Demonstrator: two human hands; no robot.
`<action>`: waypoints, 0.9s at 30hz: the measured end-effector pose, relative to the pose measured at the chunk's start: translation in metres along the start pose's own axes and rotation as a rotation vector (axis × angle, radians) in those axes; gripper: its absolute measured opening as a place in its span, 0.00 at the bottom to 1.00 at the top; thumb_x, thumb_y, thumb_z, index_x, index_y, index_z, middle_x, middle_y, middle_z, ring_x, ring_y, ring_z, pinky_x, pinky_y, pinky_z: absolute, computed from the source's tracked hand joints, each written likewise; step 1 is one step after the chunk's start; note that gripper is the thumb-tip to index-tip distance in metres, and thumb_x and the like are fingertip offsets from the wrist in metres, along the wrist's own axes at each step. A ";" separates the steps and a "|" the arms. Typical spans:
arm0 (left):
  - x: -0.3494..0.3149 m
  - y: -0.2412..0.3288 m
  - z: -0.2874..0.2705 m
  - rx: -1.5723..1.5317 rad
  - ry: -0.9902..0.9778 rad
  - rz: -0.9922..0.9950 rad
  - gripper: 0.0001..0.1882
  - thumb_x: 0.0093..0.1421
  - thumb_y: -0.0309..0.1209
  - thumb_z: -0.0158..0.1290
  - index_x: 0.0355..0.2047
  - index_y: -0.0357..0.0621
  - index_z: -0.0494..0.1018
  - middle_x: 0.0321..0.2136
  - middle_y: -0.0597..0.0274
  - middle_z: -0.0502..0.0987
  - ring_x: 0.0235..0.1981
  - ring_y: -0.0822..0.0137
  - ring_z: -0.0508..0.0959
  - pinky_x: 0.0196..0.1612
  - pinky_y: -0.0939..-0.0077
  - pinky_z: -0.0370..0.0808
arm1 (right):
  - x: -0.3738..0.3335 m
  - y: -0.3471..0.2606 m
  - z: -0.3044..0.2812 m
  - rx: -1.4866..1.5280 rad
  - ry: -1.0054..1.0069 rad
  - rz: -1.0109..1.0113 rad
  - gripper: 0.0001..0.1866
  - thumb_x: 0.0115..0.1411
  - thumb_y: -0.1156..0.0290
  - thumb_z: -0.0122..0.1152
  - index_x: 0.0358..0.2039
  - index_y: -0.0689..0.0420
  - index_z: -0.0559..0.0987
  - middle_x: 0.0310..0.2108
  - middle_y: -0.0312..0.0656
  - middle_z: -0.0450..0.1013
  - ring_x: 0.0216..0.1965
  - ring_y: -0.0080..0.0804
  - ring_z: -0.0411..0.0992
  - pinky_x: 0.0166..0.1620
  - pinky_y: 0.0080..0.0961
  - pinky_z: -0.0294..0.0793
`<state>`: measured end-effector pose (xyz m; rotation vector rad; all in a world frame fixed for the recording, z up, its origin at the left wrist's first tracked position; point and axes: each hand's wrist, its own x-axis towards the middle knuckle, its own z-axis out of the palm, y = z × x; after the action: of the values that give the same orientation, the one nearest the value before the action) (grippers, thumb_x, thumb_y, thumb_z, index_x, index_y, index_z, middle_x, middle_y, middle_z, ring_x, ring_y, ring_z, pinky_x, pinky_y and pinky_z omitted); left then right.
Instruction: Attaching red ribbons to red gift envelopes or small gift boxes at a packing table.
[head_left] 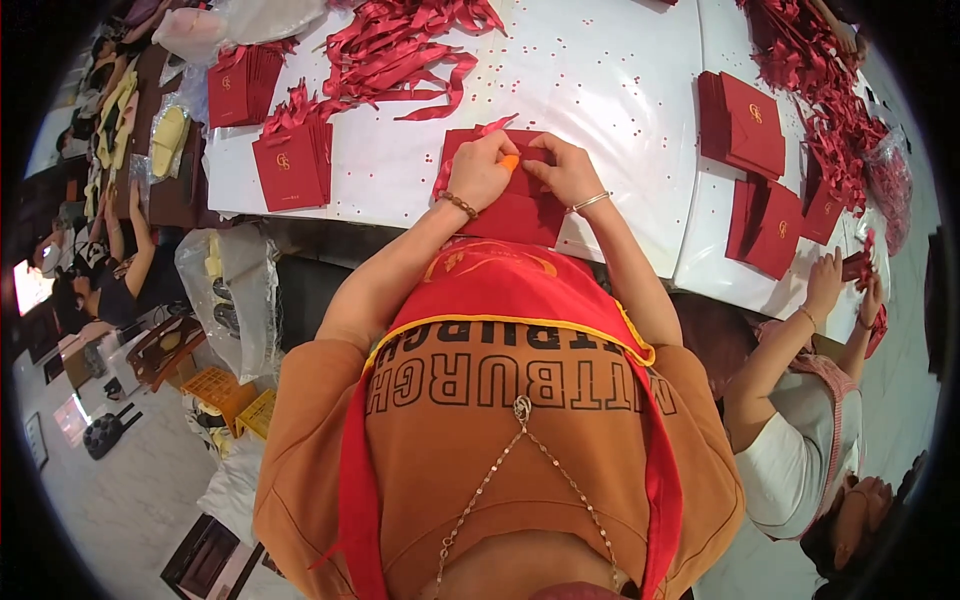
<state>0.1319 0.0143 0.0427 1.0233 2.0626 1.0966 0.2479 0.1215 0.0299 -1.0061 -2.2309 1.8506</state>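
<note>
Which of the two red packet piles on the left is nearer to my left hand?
The front pile, at the near edge of the table; the back pile lies farther away and farther left.

Your white-covered table [645, 225] bears a red envelope [520, 220] beneath your left hand [478, 172] and right hand [567, 174]. Left of your grip lie red card stacks [285, 172]; ahead-left, heaped ribbons [400, 62]; rightward, more red stacks [745, 125]; around it, red specks [429, 157].

Workshop, apparently: white worktable [630, 160] with heaped red ribbons [400, 55] and stacked red packets [745, 122], a co-worker [790, 450] busy alongside, plastic crate [222, 396] on floor.
</note>
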 end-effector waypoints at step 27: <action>0.070 0.018 -0.063 0.282 -0.963 -0.209 0.11 0.49 0.33 0.50 0.24 0.36 0.74 0.15 0.64 0.71 0.17 0.74 0.67 0.21 0.79 0.63 | -0.017 -0.020 0.022 -0.333 0.069 -0.494 0.11 0.48 0.76 0.57 0.35 0.58 0.73 0.28 0.46 0.69 0.29 0.44 0.69 0.32 0.30 0.68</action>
<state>0.0527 0.0535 0.0797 1.1271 1.4695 0.1110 0.2426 0.0929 0.0474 -0.4664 -2.5002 1.2531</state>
